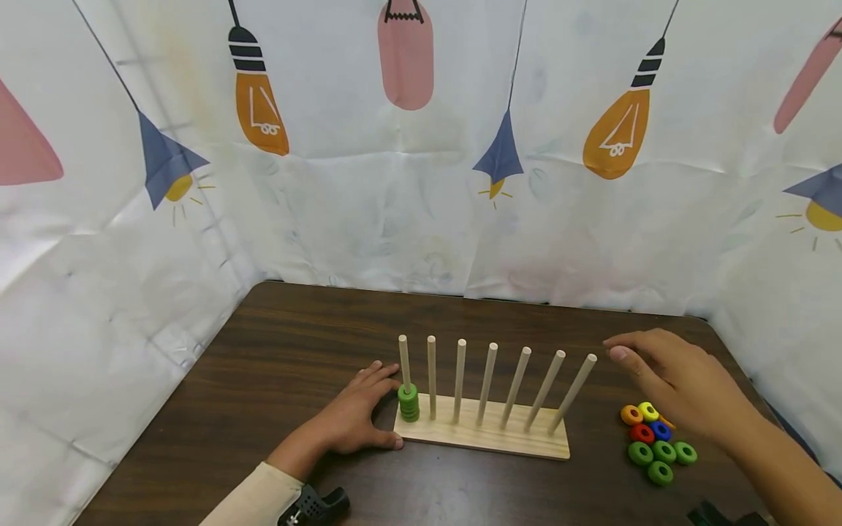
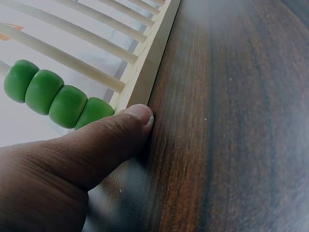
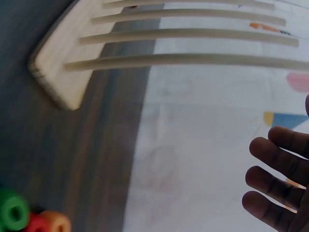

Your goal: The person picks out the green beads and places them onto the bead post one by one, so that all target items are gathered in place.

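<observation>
A wooden peg board (image 1: 483, 437) with a row of upright pegs lies on the table in the head view. My left hand (image 1: 355, 415) holds its left end, the thumb (image 2: 137, 116) against the front corner and the other fingers toward the back. Several green beads (image 1: 408, 405) are stacked on the leftmost peg; the left wrist view shows the green stack (image 2: 67, 104) close beside the thumb. My right hand (image 1: 687, 383) hovers right of the board with nothing in it, its fingers (image 3: 268, 145) apart from the pegs. Below it lies a group of loose ring beads.
On the table, right of the board, are loose green beads (image 1: 661, 473), a red bead (image 1: 642, 434), a blue bead (image 1: 661, 430), an orange bead (image 1: 631, 415) and a yellow bead (image 1: 647, 411). A printed white cloth (image 1: 421, 219) hangs behind the brown table (image 1: 316, 321).
</observation>
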Tool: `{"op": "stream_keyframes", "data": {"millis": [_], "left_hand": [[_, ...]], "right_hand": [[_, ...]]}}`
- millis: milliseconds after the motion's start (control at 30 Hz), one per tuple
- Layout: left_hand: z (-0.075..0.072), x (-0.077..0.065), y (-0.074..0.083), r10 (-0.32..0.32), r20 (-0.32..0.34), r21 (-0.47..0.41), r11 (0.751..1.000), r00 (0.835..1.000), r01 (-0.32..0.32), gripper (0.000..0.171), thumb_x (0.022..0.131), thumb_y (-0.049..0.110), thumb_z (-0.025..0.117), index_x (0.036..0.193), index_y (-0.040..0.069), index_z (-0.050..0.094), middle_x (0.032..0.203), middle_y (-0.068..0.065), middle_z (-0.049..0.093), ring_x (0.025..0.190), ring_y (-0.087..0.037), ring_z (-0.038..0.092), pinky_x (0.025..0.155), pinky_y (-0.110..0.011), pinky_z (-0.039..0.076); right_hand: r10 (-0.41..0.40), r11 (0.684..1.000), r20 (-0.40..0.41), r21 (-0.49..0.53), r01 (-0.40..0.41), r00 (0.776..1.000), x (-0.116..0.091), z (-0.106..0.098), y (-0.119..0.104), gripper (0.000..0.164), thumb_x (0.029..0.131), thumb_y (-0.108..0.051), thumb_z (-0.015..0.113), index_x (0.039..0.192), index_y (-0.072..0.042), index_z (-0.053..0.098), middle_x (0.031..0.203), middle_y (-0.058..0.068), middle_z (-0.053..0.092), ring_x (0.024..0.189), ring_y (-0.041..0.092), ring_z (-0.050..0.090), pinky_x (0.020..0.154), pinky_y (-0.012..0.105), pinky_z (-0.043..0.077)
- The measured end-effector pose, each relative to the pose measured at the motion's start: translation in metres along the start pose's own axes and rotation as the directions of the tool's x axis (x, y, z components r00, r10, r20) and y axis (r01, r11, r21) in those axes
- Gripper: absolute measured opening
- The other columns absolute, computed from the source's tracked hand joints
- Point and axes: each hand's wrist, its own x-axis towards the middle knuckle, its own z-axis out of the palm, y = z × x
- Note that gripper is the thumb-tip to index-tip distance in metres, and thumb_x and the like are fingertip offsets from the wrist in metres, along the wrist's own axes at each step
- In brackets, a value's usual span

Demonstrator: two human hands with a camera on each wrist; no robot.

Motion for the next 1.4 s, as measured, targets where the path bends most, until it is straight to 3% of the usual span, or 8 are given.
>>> {"op": "stream_keyframes", "data": {"millis": [167,367,667,800,933,1133,1300,1400], "left_hand": [[0.001,0.001,0.001,0.005,-0.002,0.012,1.0,1.0,-0.005,0.08,0.075,0.055,0.088,0.14,0.018,0.058,0.165,-0.004,0.031,0.155,-0.036,0.015,0.117,-0.063,0.025],[0.0,0.0,0.002,0.005,-0.005,-0.004,1.0,1.0,-0.005,0.08,0.075,0.054,0.088,0.139,0.017,0.058,0.164,-0.006,0.032,0.154,-0.037,0.015,0.118,-0.065,0.023],[-0.001,0.001,0.003,0.008,-0.003,-0.001,1.0,1.0,-0.008,0.082,0.075,0.055,0.088,0.14,0.015,0.057,0.164,-0.007,0.032,0.154,-0.037,0.015,0.118,-0.065,0.022],[-0.001,0.0,0.004,0.007,-0.006,-0.009,1.0,1.0,-0.007,0.082,0.075,0.053,0.088,0.14,0.014,0.058,0.164,-0.008,0.033,0.154,-0.038,0.016,0.118,-0.065,0.021],[0.0,-0.001,0.003,0.005,-0.008,-0.008,1.0,1.0,-0.005,0.082,0.076,0.053,0.088,0.141,0.013,0.057,0.164,-0.008,0.032,0.154,-0.038,0.016,0.118,-0.065,0.021],[0.001,-0.001,0.002,0.004,-0.006,-0.008,1.0,1.0,-0.004,0.081,0.076,0.053,0.087,0.141,0.015,0.057,0.164,-0.007,0.032,0.154,-0.038,0.016,0.117,-0.065,0.023],[-0.001,-0.001,0.003,0.01,-0.009,-0.015,1.0,1.0,-0.01,0.081,0.075,0.053,0.088,0.139,0.015,0.058,0.164,-0.008,0.032,0.154,-0.039,0.016,0.117,-0.067,0.022],[-0.001,-0.001,0.003,0.017,-0.013,-0.008,1.0,1.0,-0.017,0.081,0.075,0.053,0.088,0.139,0.014,0.058,0.164,-0.008,0.033,0.153,-0.039,0.017,0.118,-0.066,0.021]], "right_hand": [[0.088,0.996,0.055,-0.015,-0.088,0.995,-0.02,0.006,0.021,0.028,0.107,-0.031,0.057,0.127,-0.015,0.07,0.118,0.01,0.069,0.091,0.027,0.066,0.065,0.049,0.054],[0.185,0.983,0.109,-0.025,-0.183,0.977,-0.044,0.017,0.043,0.031,0.106,-0.034,0.059,0.124,-0.011,0.071,0.114,0.012,0.069,0.083,0.021,0.065,0.058,0.041,0.053],[0.355,0.932,0.285,-0.032,-0.361,0.89,-0.071,0.038,0.067,0.047,0.101,-0.045,0.064,0.126,-0.005,0.067,0.116,0.014,0.068,0.084,0.022,0.066,0.061,0.043,0.055],[0.379,0.924,0.312,-0.074,-0.375,0.871,-0.082,0.05,0.073,0.054,0.097,-0.051,0.067,0.126,-0.005,0.068,0.111,0.011,0.066,0.085,0.021,0.059,0.064,0.044,0.053],[0.38,0.925,0.286,-0.1,-0.368,0.88,-0.093,0.062,0.079,0.053,0.091,-0.052,0.074,0.119,-0.007,0.071,0.104,0.005,0.066,0.085,0.023,0.059,0.065,0.047,0.053],[0.378,0.926,0.287,-0.104,-0.363,0.88,-0.106,0.073,0.086,0.056,0.085,-0.054,0.079,0.113,-0.006,0.071,0.106,0.004,0.069,0.097,0.038,0.065,0.075,0.059,0.055],[0.312,0.95,0.183,-0.088,-0.3,0.932,-0.115,0.078,0.089,0.043,0.077,-0.045,0.089,0.102,-0.014,0.073,0.102,0.001,0.067,0.096,0.035,0.064,0.077,0.059,0.055],[0.287,0.957,0.15,-0.096,-0.275,0.946,-0.118,0.081,0.093,0.039,0.074,-0.041,0.092,0.098,-0.017,0.072,0.1,0.0,0.065,0.094,0.032,0.063,0.075,0.057,0.056]]}}
